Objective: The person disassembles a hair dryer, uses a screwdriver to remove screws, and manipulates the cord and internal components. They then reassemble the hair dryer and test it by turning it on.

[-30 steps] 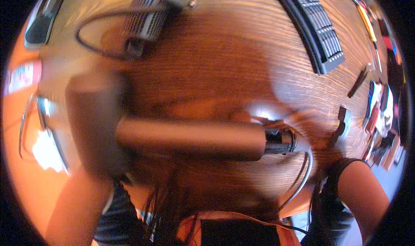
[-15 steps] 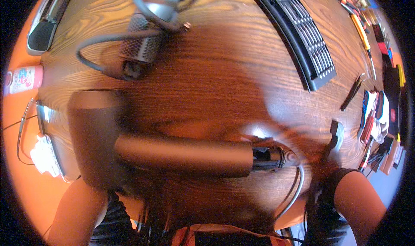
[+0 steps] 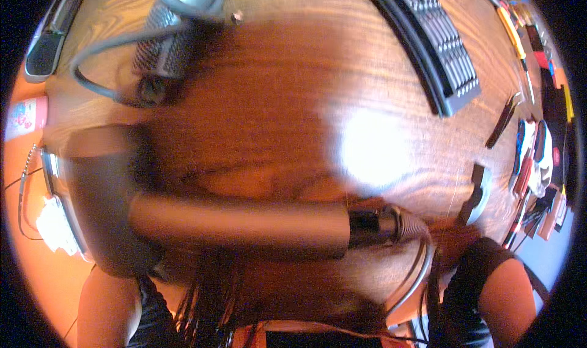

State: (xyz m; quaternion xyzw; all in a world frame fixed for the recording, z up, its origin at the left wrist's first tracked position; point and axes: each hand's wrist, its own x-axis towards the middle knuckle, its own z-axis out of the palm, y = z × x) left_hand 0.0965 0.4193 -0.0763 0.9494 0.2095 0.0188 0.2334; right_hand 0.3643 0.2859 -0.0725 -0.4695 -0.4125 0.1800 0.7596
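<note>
A brown-grey hair dryer (image 3: 238,225) lies across the lower middle, blurred. Its wide head is at the left, and the handle points right. From the handle's end come a black inner part and a ribbed cord sleeve (image 3: 411,224), with a grey cord curving down. My left forearm (image 3: 109,311) runs up to behind the dryer's head, which hides the hand. My right forearm (image 3: 506,293) rises beside dark fabric near the cord end; its fingers are lost in shadow. Farther away lies a perforated metal cylinder (image 3: 162,45) with a looped grey cord.
A black slatted piece (image 3: 449,60) lies at the far right. Near the right edge are a yellow-handled screwdriver (image 3: 512,33), dark tweezers (image 3: 502,122) and a dark piece with a pale curved edge (image 3: 477,195). A pink-and-white container (image 3: 27,117) stands left. Dark strands hang at the bottom.
The view has shifted: the hair dryer and the perforated cylinder appear farther left, and the dryer looks slightly larger. The bright glare on the table is bigger. No new grip is visible.
</note>
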